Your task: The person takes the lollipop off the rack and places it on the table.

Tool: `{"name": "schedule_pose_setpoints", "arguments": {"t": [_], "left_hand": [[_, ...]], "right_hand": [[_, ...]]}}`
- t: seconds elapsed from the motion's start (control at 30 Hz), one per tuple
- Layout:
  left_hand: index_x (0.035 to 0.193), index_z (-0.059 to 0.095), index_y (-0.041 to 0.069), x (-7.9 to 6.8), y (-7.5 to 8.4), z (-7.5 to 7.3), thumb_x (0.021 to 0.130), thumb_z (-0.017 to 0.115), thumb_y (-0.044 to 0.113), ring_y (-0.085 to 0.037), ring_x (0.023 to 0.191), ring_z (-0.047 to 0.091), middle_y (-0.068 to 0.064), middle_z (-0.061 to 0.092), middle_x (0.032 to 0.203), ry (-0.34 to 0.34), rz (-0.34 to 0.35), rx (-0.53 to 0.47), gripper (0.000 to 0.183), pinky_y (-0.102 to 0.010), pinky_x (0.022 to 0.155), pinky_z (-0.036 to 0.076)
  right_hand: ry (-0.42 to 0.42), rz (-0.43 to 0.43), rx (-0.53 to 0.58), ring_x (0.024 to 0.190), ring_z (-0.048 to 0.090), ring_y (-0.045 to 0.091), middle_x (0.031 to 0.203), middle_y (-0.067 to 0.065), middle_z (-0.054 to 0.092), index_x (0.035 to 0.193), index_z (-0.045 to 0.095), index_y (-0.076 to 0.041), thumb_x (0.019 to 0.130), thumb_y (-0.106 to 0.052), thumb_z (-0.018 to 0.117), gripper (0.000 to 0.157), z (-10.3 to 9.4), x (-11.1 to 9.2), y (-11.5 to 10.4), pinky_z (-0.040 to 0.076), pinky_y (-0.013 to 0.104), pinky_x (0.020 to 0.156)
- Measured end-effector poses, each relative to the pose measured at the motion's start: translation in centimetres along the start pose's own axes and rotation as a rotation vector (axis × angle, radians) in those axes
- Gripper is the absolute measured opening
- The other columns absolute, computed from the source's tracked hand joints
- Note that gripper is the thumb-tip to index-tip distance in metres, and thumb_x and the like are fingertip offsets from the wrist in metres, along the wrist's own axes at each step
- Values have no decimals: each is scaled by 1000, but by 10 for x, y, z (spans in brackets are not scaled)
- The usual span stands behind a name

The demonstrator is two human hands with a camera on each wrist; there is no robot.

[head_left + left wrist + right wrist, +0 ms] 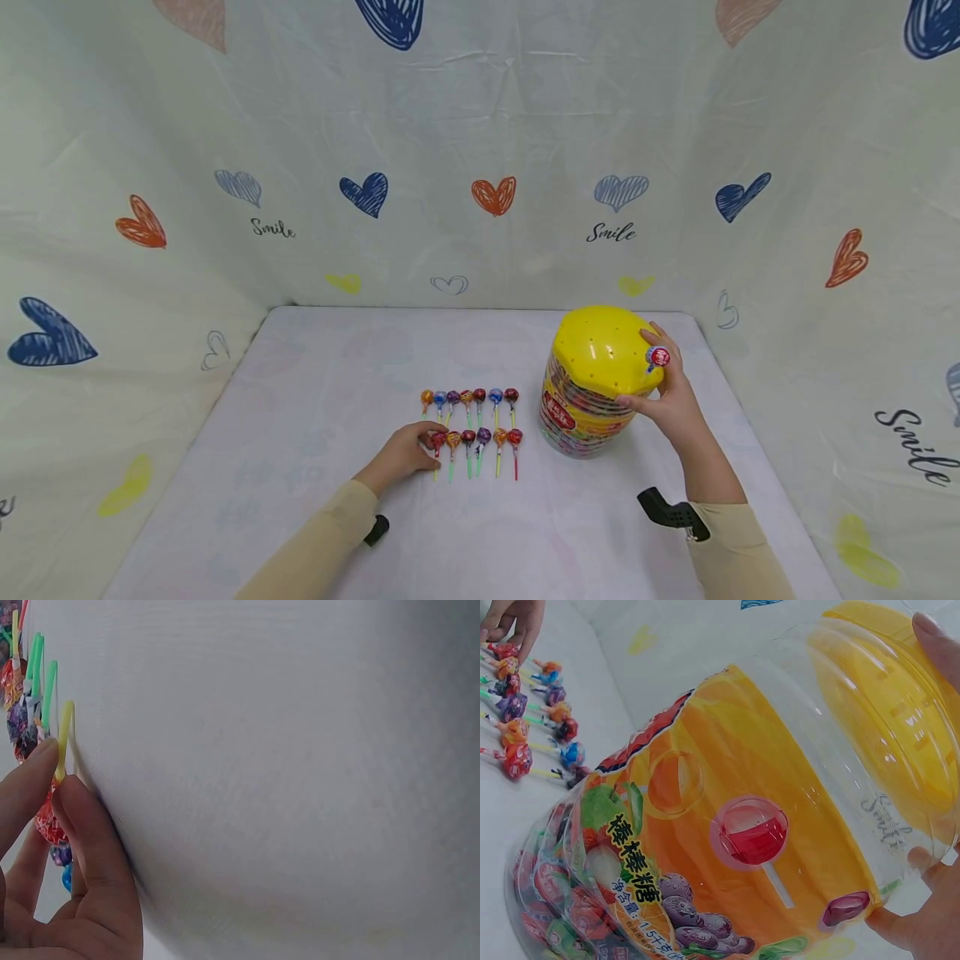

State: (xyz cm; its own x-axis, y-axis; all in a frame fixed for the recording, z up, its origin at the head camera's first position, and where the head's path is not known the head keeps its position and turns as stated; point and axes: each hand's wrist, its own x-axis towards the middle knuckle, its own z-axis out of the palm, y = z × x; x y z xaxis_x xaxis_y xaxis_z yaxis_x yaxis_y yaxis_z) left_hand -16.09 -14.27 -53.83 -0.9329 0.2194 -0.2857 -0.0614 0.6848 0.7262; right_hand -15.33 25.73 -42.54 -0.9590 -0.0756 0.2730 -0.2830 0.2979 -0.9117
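My left hand [403, 454] pinches a red-wrapped lollipop [438, 439] at the left end of the front row. Its yellow stick [65, 742] shows between thumb and finger in the left wrist view. Other front-row lollipops [483, 436] lie to its right, sticks toward me. Behind them runs a back row of lollipops [496, 395] in mixed wrappers. My right hand [675, 404] grips the top of a big clear lollipop jar [585, 417], fingers at its yellow lid [600, 346]. Wrapped lollipops [551, 885] fill the jar's lower end in the right wrist view.
A white cloth covers the table [300, 375]. Around it hangs a pale curtain [420, 125] printed with hearts and the word Smile. The jar stands right of the lollipop rows. Black straps with cameras [675, 514] sit on both wrists.
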Motion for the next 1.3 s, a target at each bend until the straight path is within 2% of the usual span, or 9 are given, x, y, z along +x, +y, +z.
{"name": "schedule_pose_setpoints", "arguments": {"t": [0.1,0.23,0.43,0.53,0.67,0.77,1.03,1.3], "left_hand": [[122,66,11,-1,0,-1,71,84,-1,-18,72,48,-3,54,83,-7,6,8,55,-30,61,42],[123,65,10,-1,-1,-4,72,84,0,-18,73,51,-3,57,83,-18,10,-16,56,-31,62,45],[127,64,11,-2,1,-17,75,83,3,-17,72,56,-4,59,85,-19,-32,-50,55,-31,63,50],[131,61,8,-2,14,-28,78,80,0,-17,74,59,-7,60,90,-15,-5,-95,56,-32,65,52],[132,59,6,-2,41,-43,80,78,-1,-18,78,61,-10,61,95,-4,94,-137,56,-34,68,54],[131,61,9,-2,60,-51,80,79,2,-17,78,60,-8,61,97,9,153,-138,54,-32,67,53],[130,62,17,1,108,-53,82,78,5,-18,86,61,-5,63,101,-9,296,-145,52,-30,69,55],[130,62,19,1,139,-52,82,78,5,-20,89,61,-1,62,101,-46,335,-200,52,-32,64,55]], "right_hand": [[2,3,2,144,15,35,161,-6,6,153,30,-24,79,6,77,93,0,0,0,30,53,109],[3,8,4,144,15,34,161,-6,6,153,30,-25,79,5,77,93,0,-1,-1,35,39,108],[-4,-6,18,143,17,37,161,-5,6,153,30,-25,79,6,76,92,-1,0,-1,38,24,103],[-5,-7,10,143,16,37,161,-4,6,153,30,-24,79,5,76,92,-1,0,-2,37,31,106],[0,3,6,144,15,37,161,-5,6,153,30,-25,80,4,77,91,-1,0,-2,30,54,108],[3,13,26,144,12,37,161,-6,5,153,30,-25,80,5,76,91,1,0,-1,25,65,106],[4,-3,47,145,11,36,161,-5,5,153,30,-25,80,5,76,91,1,0,2,20,67,107],[-48,-40,-1,143,15,35,161,3,8,152,32,-20,78,8,76,91,-9,2,3,24,63,108]]}}
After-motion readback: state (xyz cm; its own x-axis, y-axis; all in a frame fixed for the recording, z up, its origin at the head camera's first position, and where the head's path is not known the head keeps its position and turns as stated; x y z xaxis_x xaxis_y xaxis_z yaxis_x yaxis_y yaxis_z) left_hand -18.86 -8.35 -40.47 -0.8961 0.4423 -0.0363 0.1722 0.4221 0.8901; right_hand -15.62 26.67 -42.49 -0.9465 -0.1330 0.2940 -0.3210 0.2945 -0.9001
